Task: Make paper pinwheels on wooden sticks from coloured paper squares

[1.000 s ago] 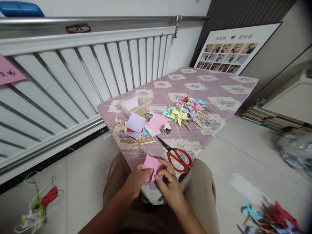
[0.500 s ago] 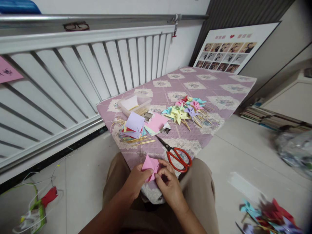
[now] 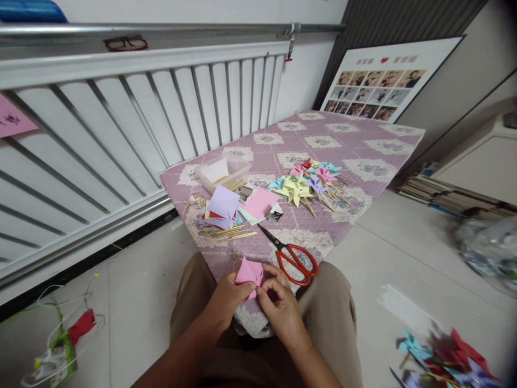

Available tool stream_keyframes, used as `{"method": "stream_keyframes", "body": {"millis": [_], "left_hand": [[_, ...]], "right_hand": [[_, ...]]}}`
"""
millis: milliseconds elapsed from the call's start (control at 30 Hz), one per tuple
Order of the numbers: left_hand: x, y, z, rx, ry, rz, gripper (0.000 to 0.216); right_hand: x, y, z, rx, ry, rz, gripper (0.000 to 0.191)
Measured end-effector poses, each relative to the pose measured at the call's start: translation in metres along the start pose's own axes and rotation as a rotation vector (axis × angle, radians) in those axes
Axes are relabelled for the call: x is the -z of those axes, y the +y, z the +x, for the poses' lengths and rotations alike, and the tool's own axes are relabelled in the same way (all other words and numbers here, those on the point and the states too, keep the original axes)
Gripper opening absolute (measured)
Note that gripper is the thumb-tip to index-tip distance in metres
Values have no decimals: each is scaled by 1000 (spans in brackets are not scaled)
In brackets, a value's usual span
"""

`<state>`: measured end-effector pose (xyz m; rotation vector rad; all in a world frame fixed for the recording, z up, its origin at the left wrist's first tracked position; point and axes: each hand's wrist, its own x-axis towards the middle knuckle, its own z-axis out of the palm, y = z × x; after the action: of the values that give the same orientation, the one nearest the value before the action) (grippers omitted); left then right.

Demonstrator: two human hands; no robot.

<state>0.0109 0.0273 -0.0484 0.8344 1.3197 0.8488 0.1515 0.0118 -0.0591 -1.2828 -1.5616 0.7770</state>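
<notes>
Both my hands hold a small pink paper square (image 3: 248,272), partly folded, at the near edge of the quilt-covered table (image 3: 363,156). My left hand (image 3: 228,302) pinches its lower left side with thumb on top. My right hand (image 3: 280,310) has its fingers curled and pinches the paper's right corner. Red-handled scissors (image 3: 293,257) lie on the quilt just right of my hands, blades pointing away.
Further up the quilt lie a stack of coloured paper squares (image 3: 232,207), wooden sticks (image 3: 234,233), a clear plastic box (image 3: 223,173) and a pile of finished paper pinwheels (image 3: 309,183). A white metal railing (image 3: 121,118) runs along the left. More pinwheels (image 3: 442,358) lie on the floor at right.
The pink paper's corners have been folded inward, so it looks smaller and more bunched. My hands have stayed in nearly the same spot.
</notes>
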Motion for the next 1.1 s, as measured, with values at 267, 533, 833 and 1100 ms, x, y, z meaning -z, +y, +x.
{"method": "stream_keyframes", "body": {"millis": [267, 533, 833, 1100], "left_hand": [[-2, 5, -1, 7, 4, 3, 14], [3, 13, -5, -2, -78, 21, 25], [23, 48, -11, -70, -334, 505, 13], [22, 67, -13, -106, -318, 575, 3]], "right_hand": [[-1, -1, 1, 1, 2, 6, 20], [6, 10, 1, -173, 78, 238, 19], [34, -9, 20, -505, -279, 572, 45], [32, -24, 21, -635, -419, 662, 35]]}}
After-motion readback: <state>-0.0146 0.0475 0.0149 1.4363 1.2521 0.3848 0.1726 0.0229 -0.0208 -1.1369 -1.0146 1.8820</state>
